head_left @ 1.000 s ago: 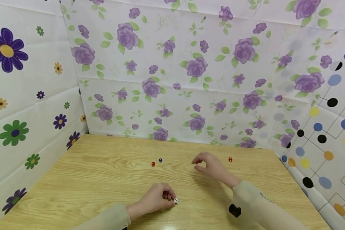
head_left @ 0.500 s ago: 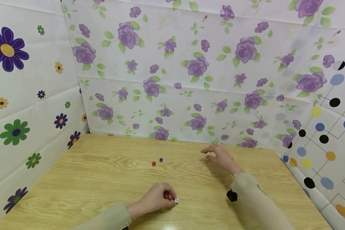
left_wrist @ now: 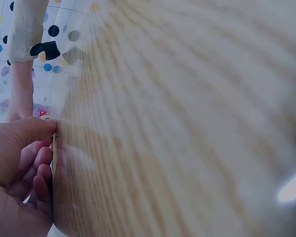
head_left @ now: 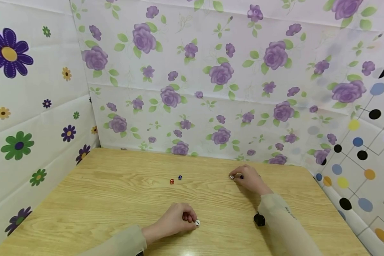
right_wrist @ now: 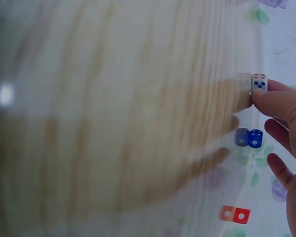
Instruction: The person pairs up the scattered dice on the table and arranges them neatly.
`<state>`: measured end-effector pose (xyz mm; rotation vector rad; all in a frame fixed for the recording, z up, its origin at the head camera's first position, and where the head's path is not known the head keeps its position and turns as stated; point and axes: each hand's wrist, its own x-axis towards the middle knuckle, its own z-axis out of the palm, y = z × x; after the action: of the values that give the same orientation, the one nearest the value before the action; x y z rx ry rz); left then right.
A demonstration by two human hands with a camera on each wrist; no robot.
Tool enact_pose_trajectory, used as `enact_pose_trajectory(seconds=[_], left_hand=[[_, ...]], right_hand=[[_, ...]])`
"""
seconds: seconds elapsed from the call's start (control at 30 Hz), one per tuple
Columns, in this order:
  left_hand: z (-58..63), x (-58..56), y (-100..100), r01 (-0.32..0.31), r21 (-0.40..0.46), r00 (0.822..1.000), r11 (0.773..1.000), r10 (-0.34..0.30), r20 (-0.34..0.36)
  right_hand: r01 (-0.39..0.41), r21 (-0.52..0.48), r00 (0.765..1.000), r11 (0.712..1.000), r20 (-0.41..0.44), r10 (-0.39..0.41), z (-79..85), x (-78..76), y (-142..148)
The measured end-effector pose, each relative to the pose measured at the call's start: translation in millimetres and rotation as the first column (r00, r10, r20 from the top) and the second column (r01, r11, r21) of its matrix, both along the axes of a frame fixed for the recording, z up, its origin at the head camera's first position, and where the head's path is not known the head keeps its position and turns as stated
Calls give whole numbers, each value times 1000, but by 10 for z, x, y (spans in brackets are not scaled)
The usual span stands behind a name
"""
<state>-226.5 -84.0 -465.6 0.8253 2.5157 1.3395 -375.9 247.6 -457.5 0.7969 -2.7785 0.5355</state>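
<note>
My left hand (head_left: 176, 219) rests low over the table's near middle, thumb and fingertips pinching a white die (head_left: 197, 223) at the wood. Farther back on the right, my right hand (head_left: 249, 179) pinches another white die (right_wrist: 259, 81) between thumb and forefinger, close to the tabletop. Its other fingers are bent loosely. Just beside those fingers a blue die (right_wrist: 255, 138) sits on the table, and a red die (right_wrist: 241, 216) lies farther off; in the head view the hand mostly covers that red one.
A second red die (head_left: 171, 181) and a second blue die (head_left: 180, 177) lie close together at the back middle of the wooden table (head_left: 115, 199). Printed cloth walls (head_left: 179, 71) close off the back and both sides.
My right hand has moved to the right and slightly away, then its thumb and forefinger have closed on a white die. The left hand has kept its place and its die.
</note>
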Motion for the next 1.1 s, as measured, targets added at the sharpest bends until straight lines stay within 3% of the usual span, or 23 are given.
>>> enact_pose_trajectory(seconds=[0.33, 0.57, 0.9, 1.1], left_hand=[[-19, -3, 13, -10, -12, 1000, 1000, 10, -1], [-3, 2, 6, -1, -9, 1000, 1000, 1, -7], [-5, 2, 7, 6, -7, 1000, 1000, -6, -12], [-9, -2, 4, 4, -7, 1000, 1000, -5, -16]], right_hand=[[3, -1, 1000, 1000, -6, -3, 13, 43, -11], [-75, 66, 995, 995, -64, 79, -10, 95, -127], [-45, 49, 999, 998, -9, 45, -29, 361, -322], [-23, -22, 991, 999, 129, 25, -15, 566, -433]])
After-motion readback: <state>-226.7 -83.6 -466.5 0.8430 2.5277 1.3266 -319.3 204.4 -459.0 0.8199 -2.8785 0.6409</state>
